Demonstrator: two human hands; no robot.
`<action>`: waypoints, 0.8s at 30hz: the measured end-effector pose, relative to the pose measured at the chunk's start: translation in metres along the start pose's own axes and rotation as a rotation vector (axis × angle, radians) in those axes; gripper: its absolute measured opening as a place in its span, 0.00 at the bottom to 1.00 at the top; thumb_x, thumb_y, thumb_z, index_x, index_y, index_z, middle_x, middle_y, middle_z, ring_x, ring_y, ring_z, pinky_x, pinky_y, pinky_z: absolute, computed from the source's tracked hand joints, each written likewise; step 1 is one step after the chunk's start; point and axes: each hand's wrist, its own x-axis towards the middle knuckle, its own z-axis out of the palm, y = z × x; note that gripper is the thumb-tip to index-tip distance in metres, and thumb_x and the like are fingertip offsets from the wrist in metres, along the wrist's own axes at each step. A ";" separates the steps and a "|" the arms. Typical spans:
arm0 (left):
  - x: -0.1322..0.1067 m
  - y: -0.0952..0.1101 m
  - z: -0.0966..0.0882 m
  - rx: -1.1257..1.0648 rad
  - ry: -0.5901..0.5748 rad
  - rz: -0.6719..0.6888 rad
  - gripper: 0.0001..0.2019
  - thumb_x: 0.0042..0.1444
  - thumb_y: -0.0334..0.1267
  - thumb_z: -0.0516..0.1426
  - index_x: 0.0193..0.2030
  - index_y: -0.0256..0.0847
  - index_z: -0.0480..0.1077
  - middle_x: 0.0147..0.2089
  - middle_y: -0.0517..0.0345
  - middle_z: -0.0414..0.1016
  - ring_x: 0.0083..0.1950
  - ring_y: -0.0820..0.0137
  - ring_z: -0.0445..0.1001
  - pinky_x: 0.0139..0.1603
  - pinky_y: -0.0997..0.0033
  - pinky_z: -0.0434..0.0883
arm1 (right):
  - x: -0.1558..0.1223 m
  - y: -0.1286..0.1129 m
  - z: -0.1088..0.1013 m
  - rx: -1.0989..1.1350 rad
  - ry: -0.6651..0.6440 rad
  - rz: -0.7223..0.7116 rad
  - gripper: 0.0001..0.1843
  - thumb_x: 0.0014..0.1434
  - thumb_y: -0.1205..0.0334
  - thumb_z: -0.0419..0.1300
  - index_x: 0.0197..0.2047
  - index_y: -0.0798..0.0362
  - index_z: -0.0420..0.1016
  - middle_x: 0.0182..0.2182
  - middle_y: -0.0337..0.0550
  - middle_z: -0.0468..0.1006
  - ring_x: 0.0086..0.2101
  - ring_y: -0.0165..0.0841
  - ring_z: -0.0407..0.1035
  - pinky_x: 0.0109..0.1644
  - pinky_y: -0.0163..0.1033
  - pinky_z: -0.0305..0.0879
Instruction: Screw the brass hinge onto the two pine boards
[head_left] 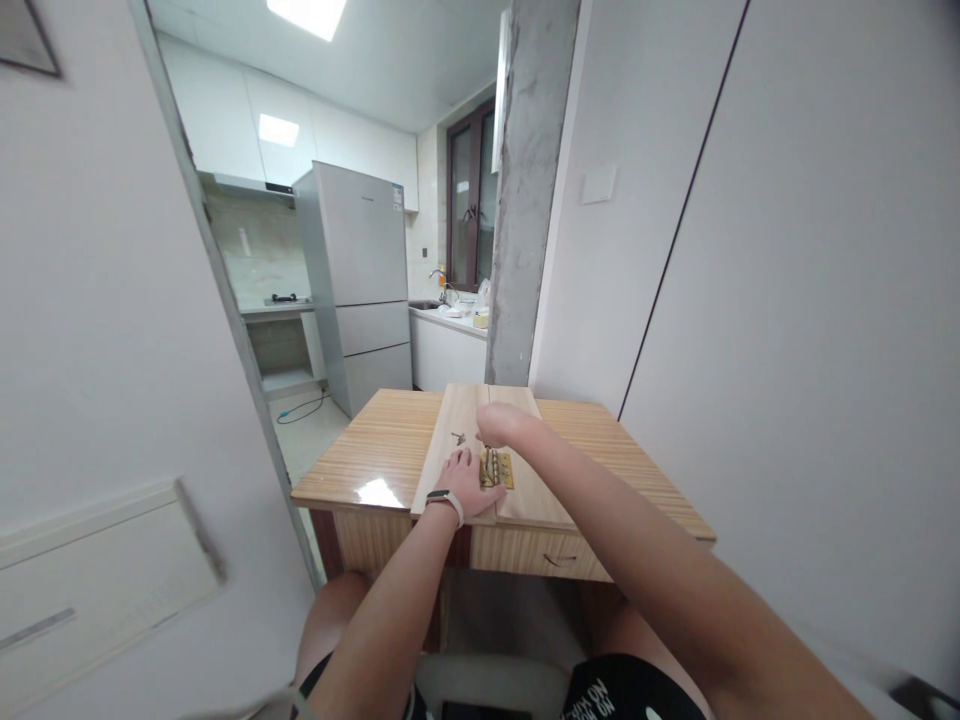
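Note:
Two pale wooden boards lie side by side on the desk, with a seam between them. A brass hinge rests across that seam, its leaves flat. My left hand, with a band on its wrist, lies with fingers spread on the left board, thumb along the hinge's near edge. Just beyond the hinge, my right hand is curled closed above the boards; its fingers are turned away, and whatever they grip is hidden. Several small screws lie on the left board, beyond my left fingertips.
The wood-grain desk has a drawer handle on its front, above my legs. A white wall stands close on the right. Past the doorway are a grey fridge and a sink counter.

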 end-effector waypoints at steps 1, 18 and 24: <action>0.000 0.000 0.000 0.000 -0.002 -0.004 0.40 0.53 0.74 0.51 0.60 0.43 0.68 0.65 0.41 0.65 0.70 0.44 0.58 0.68 0.46 0.56 | 0.001 0.000 0.000 -0.024 -0.018 -0.008 0.17 0.61 0.61 0.66 0.49 0.62 0.85 0.53 0.65 0.80 0.52 0.50 0.76 0.54 0.43 0.72; -0.001 0.001 -0.003 -0.008 -0.016 -0.004 0.40 0.53 0.73 0.50 0.60 0.43 0.67 0.65 0.40 0.65 0.69 0.44 0.58 0.68 0.46 0.56 | -0.001 0.004 -0.004 -0.004 0.013 -0.015 0.21 0.57 0.63 0.69 0.54 0.61 0.82 0.52 0.60 0.81 0.51 0.47 0.77 0.51 0.40 0.71; -0.001 0.001 -0.002 -0.012 0.010 -0.003 0.41 0.54 0.72 0.51 0.64 0.44 0.64 0.66 0.42 0.65 0.69 0.45 0.58 0.68 0.47 0.57 | -0.007 0.005 -0.003 0.059 0.061 -0.054 0.19 0.61 0.52 0.67 0.51 0.56 0.84 0.50 0.56 0.83 0.49 0.43 0.78 0.48 0.36 0.70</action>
